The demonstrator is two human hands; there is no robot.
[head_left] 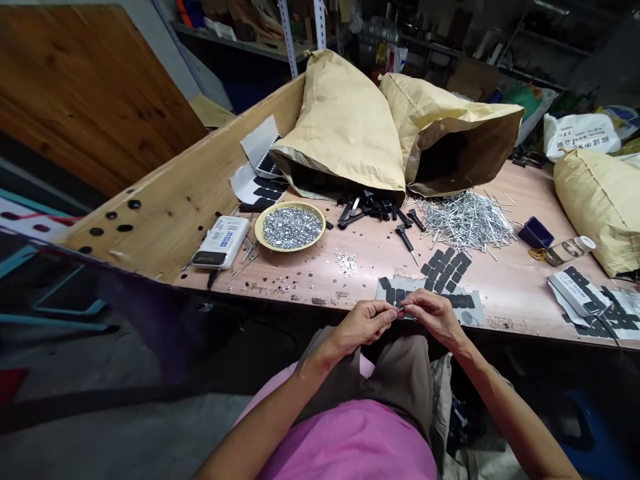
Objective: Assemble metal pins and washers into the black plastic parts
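Observation:
My left hand (pixel 369 323) and my right hand (pixel 433 315) meet at the bench's front edge, fingertips pinched together. Between them is a small, thin, metallic-looking piece (pixel 401 309), too small to name and mostly covered by fingers. Just behind the hands lies a grey sheet (pixel 477 311) with black rounded pads (pixel 461 301) on it. More black pads (pixel 445 267) are spread beyond it. A black plastic part with a thin metal pin (pixel 406 241) lies farther back, near a pile of metal pins (pixel 467 221). Small flat metal pieces (pixel 346 263) are scattered to the left.
A yellow bowl (pixel 258 233) holds many small metal pieces. Left of it sits a white box-shaped device (pixel 226 241). Two large paper sacks (pixel 350 120) lie open at the back, black parts (pixel 370 208) before them. Rightward are a dark blue tray (pixel 536 231) and a bottle (pixel 567 250).

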